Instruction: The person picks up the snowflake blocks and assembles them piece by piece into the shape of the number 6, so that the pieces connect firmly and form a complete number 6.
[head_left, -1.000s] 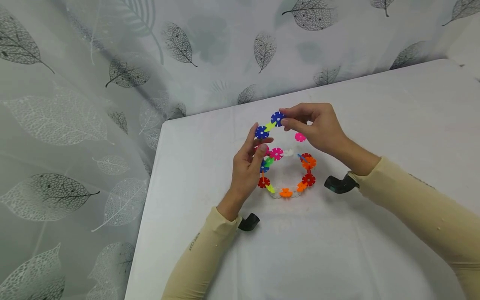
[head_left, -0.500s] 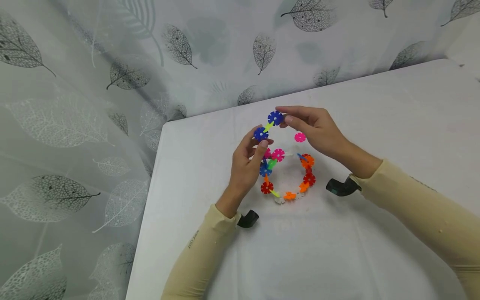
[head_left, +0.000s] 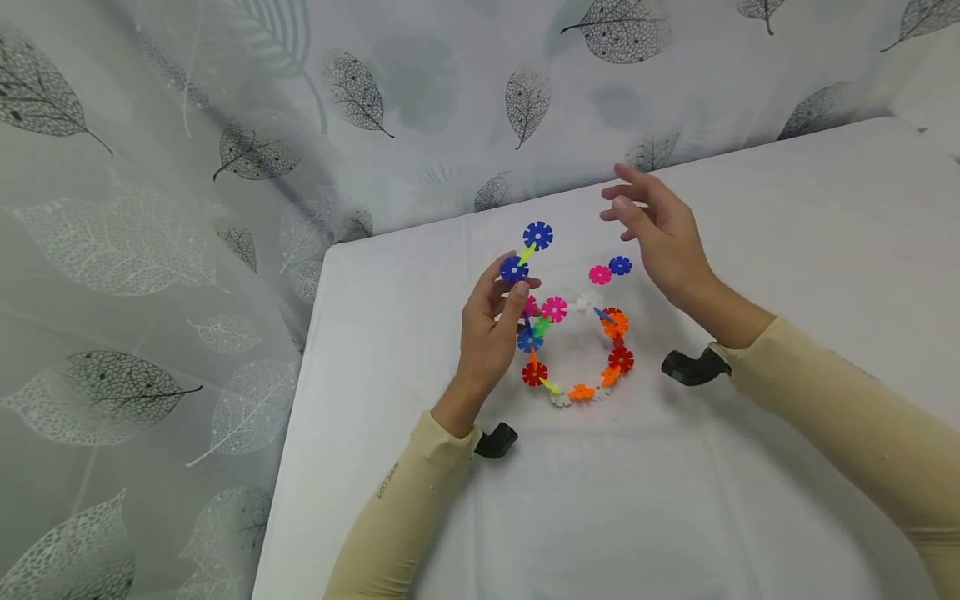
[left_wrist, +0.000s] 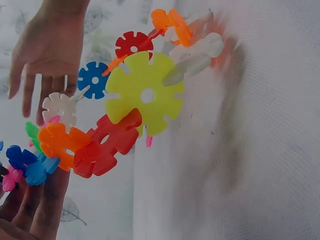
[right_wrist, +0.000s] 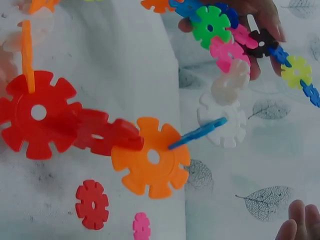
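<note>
My left hand [head_left: 491,329] pinches a chain of interlocked plastic snowflake discs [head_left: 555,309] in many colours. The main part forms a ring, with an orange disc [right_wrist: 150,157] and a yellow disc [left_wrist: 145,93] on it. A short tail rises above my left fingers: a blue disc [head_left: 514,269], a yellow one edge-on, then another blue disc [head_left: 537,236] at the end. My right hand [head_left: 663,229] is raised to the right of the tail, apart from it, with its fingers loosely extended and nothing in them. In the left wrist view, the left fingers are partly hidden by discs.
A loose pink disc [head_left: 600,274] and a loose blue disc [head_left: 620,265] lie on the white-covered table [head_left: 600,517] behind the ring. A red disc [right_wrist: 92,205] shows below the chain in the right wrist view. A leaf-print curtain [head_left: 435,92] hangs behind and left.
My right hand has let go of the blue disc at the tail's end and moved up and right. The loose blue disc behind it has come into view. The left hand has barely moved.
</note>
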